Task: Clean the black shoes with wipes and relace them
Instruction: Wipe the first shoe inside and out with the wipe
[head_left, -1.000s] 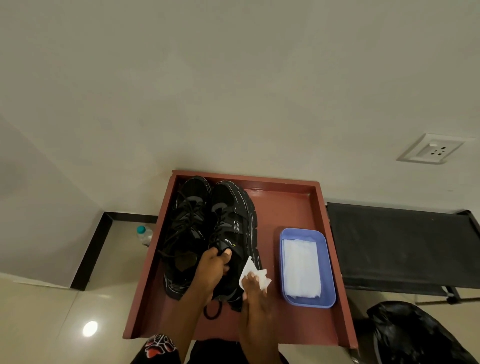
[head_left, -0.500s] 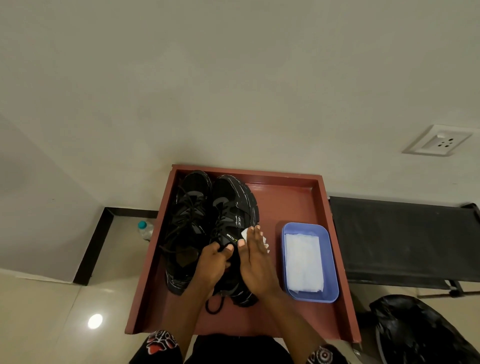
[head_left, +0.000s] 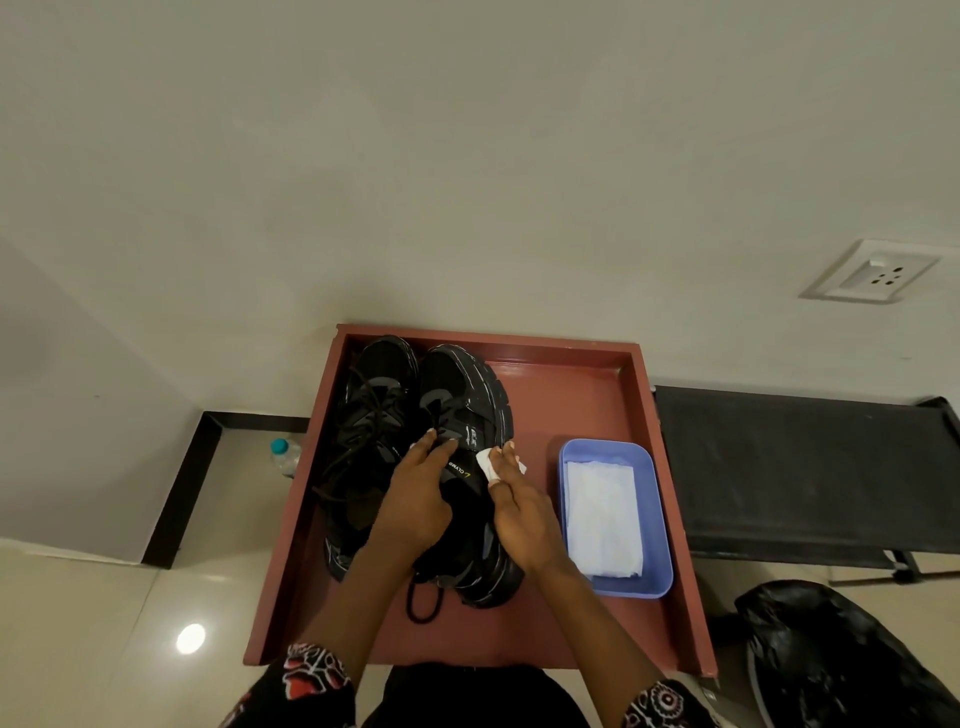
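Note:
Two black shoes stand side by side on a red-brown tray table (head_left: 571, 395), toes pointing away from me. The left shoe (head_left: 371, 415) has loose black laces. My left hand (head_left: 421, 499) rests on the tongue of the right shoe (head_left: 467, 395), fingers curled over it. My right hand (head_left: 519, 514) presses a small white wipe (head_left: 488, 464) against that shoe's right side. A black lace loop (head_left: 423, 603) hangs out at the shoe's heel.
A blue plastic tub (head_left: 660, 519) with folded white wipes (head_left: 602, 519) sits on the tray's right half. A black cot (head_left: 805, 467) stands to the right, a black bag (head_left: 841, 660) below it. A water bottle (head_left: 284, 457) stands on the floor at left.
My right hand carried the wipe from the shoe's heel area up to its right side. My left hand slid a little forward on the tongue.

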